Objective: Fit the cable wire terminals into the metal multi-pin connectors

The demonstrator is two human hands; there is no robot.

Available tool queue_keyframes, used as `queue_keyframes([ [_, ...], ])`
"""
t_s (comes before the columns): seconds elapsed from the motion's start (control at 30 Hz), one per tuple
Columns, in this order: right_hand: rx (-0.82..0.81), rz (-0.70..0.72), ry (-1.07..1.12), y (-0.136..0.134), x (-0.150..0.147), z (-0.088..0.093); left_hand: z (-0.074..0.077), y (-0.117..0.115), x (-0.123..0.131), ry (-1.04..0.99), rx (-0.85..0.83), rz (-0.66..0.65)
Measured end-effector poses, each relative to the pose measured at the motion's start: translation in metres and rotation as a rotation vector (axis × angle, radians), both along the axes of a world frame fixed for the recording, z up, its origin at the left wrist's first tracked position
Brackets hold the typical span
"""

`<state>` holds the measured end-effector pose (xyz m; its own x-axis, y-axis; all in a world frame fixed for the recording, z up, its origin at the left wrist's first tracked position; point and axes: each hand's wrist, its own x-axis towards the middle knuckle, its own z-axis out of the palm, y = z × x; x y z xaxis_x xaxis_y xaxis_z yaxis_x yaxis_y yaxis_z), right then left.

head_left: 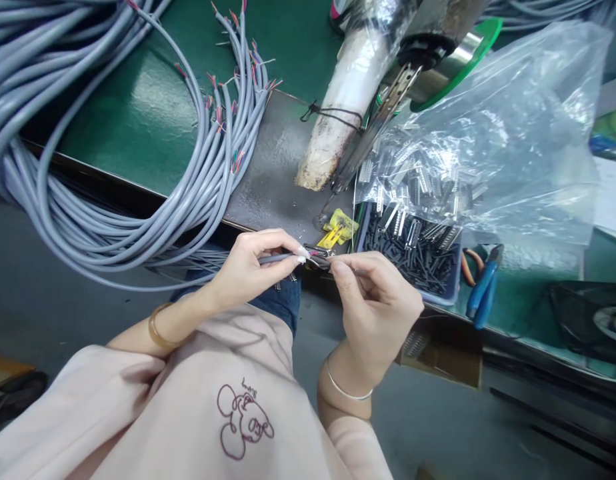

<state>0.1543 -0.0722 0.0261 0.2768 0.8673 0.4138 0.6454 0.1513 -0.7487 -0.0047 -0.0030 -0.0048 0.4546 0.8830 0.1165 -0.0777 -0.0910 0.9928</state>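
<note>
Between thumb and fingertips, my left hand (251, 267) pinches a grey cable (277, 259) near its stripped end. Thin coloured wires (314, 254) stick out past those fingertips. My right hand (381, 303) is closed in a pinch just to the right of the wires; whatever lies in its fingers is too small to make out. Just beyond both hands are a yellow piece (338, 229) and the dark tip area of a soldering iron (371, 143), which points down toward the bench. A white, scorched tube (333, 120) tied with black wire runs beside the iron.
Coiled grey cables (188, 207) with stripped ends cover the left of the green bench (138, 127). At right, a bin (453, 287) holds black tubes (403, 257), with metal connectors in a clear bag (528, 133). Blue-handled cutters (483, 293) and a solder spool (458, 63) are nearby.
</note>
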Motion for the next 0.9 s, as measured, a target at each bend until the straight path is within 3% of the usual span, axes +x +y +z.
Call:
queue_keyframes([
  [0.33,0.116,-0.043,-0.151,0.001,-0.007,-0.012,0.001,-0.005,0.0,-0.01,-0.084,-0.013],
  [0.57,0.194,-0.141,-0.056,0.002,-0.005,-0.012,0.003,-0.005,-0.001,-0.02,-0.093,0.011],
  [0.73,0.148,-0.068,-0.071,0.003,-0.008,-0.012,0.004,-0.007,-0.002,-0.013,-0.092,-0.001],
  [0.9,0.116,-0.01,-0.307,0.002,-0.011,-0.009,0.001,-0.008,-0.002,-0.035,-0.124,-0.025],
])
